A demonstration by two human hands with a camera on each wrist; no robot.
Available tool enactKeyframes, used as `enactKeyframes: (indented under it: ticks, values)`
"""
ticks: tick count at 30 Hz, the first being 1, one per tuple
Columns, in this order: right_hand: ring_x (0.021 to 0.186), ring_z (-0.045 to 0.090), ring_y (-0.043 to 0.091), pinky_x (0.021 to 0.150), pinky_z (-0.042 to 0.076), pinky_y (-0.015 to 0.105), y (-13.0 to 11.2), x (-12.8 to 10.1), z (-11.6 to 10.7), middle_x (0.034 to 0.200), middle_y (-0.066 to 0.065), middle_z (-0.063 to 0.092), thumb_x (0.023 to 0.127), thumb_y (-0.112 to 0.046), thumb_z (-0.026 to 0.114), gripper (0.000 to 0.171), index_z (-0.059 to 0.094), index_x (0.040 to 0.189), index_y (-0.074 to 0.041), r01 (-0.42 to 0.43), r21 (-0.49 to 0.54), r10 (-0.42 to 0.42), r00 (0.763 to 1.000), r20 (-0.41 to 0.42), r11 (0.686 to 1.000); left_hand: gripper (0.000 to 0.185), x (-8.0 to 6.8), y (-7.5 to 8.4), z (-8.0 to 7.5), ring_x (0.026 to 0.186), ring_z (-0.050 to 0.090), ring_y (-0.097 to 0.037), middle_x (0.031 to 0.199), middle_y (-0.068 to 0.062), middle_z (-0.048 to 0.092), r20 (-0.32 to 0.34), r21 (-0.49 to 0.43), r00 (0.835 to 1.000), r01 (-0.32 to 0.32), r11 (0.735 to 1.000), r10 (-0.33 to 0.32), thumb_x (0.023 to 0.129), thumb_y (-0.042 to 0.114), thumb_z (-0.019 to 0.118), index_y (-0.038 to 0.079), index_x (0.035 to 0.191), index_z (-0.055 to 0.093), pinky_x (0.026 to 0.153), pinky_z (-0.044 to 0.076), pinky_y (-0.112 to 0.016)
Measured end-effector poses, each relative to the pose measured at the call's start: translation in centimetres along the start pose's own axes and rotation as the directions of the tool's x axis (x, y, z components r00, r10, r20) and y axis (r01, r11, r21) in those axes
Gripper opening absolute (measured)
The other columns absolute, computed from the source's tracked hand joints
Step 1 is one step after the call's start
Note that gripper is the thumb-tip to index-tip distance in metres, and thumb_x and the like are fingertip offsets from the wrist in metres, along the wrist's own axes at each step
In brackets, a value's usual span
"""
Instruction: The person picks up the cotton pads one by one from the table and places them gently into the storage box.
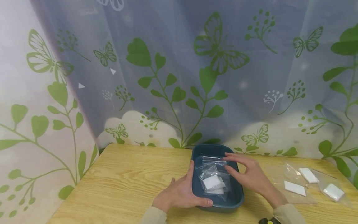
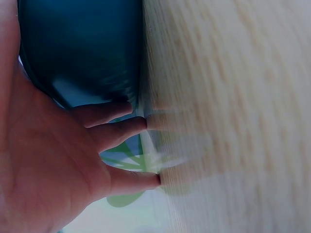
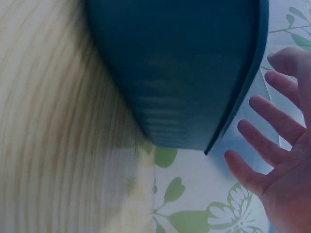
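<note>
A dark blue plastic bin (image 1: 237, 199) stands on the wooden table, holding a pile of clear zip bags (image 1: 213, 182) with flat white pieces inside. My left hand (image 1: 180, 193) rests against the bin's left side, its thumb reaching over the near edge. In the left wrist view, that hand's fingers (image 2: 124, 132) are straight and spread beside the bin, their tips down at the tabletop. My right hand (image 1: 250, 175) hovers over the bin's right rim, fingertips above the bags. The right wrist view shows its fingers (image 3: 277, 121) spread apart with nothing held.
Right of the bin lie three more clear bags with white pieces, one of them a bag (image 1: 295, 188) nearest the bin. The wooden table (image 1: 134, 174) extends to the left. Behind it hangs a curtain (image 1: 167, 118) printed with green leaves and butterflies.
</note>
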State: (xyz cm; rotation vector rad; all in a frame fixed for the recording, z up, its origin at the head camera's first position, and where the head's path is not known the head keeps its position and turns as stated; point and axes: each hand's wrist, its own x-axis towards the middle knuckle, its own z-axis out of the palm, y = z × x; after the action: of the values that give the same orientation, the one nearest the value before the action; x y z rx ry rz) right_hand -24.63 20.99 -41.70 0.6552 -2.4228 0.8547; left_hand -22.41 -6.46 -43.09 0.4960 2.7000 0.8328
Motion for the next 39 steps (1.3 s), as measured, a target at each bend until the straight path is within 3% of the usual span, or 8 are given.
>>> enactKeyframes:
  ticks: [11, 18, 27, 33, 39]
  values:
    - [0.123, 0.064, 0.038, 0.098, 0.05, 0.06, 0.7, -1.3, -1.6, 0.135, 0.011, 0.069, 0.087, -0.027, 0.082, 0.042, 0.072, 0.127, -0.019, 0.044, -0.116, -0.04, 0.999, 0.03, 0.992, 0.144, -0.4, 0.1, 0.0, 0.146, 0.046, -0.032, 0.163, -0.013, 0.04, -0.014, -0.005, 1.0, -0.01, 1.0, 0.01, 0.07, 0.08, 0.075, 0.021, 0.164, -0.015, 0.118, 0.021, -0.074]
    - [0.12, 0.065, 0.038, 0.095, 0.051, 0.061, 1.3, -1.7, -2.8, 0.134, 0.01, 0.069, 0.086, -0.038, 0.082, 0.053, 0.069, 0.132, -0.015, 0.079, -0.277, -0.066, 0.996, 0.055, 0.958, 0.145, -0.5, 0.1, 0.1, 0.147, 0.045, -0.033, 0.163, -0.014, 0.041, -0.033, -0.01, 0.999, -0.016, 1.0, 0.016, 0.068, 0.08, 0.077, 0.021, 0.165, -0.014, 0.12, 0.02, -0.072]
    - [0.114, 0.067, 0.041, 0.086, 0.053, 0.064, 2.7, -2.8, -4.4, 0.129, 0.013, 0.07, 0.081, -0.04, 0.084, 0.056, 0.07, 0.129, -0.015, 0.095, -0.368, -0.081, 0.995, 0.054, 0.925, 0.145, -0.6, 0.0, 0.1, 0.148, 0.043, -0.036, 0.163, -0.014, 0.039, -0.034, -0.007, 0.999, -0.019, 1.0, 0.018, 0.068, 0.08, 0.076, 0.023, 0.164, -0.016, 0.122, 0.019, -0.071]
    - [0.11, 0.068, 0.044, 0.082, 0.052, 0.067, 3.9, -3.6, -5.6, 0.128, 0.016, 0.07, 0.08, -0.042, 0.085, 0.059, 0.07, 0.129, -0.014, 0.077, -0.385, -0.061, 0.997, 0.055, 0.92, 0.145, -0.6, 0.1, 0.1, 0.148, 0.043, -0.036, 0.163, -0.013, 0.04, -0.029, -0.013, 1.0, -0.012, 1.0, 0.011, 0.068, 0.08, 0.076, 0.023, 0.164, -0.016, 0.122, 0.018, -0.071]
    - [0.114, 0.064, 0.047, 0.082, 0.049, 0.072, 4.8, -4.5, -6.8, 0.13, 0.017, 0.069, 0.084, -0.046, 0.081, 0.058, 0.069, 0.131, -0.014, 0.015, -0.401, 0.022, 0.996, 0.089, 0.916, 0.145, -0.7, 0.1, 0.1, 0.148, 0.044, -0.035, 0.163, -0.014, 0.04, -0.035, -0.015, 0.999, -0.015, 1.0, 0.014, 0.067, 0.08, 0.077, 0.023, 0.165, -0.015, 0.122, 0.019, -0.07]
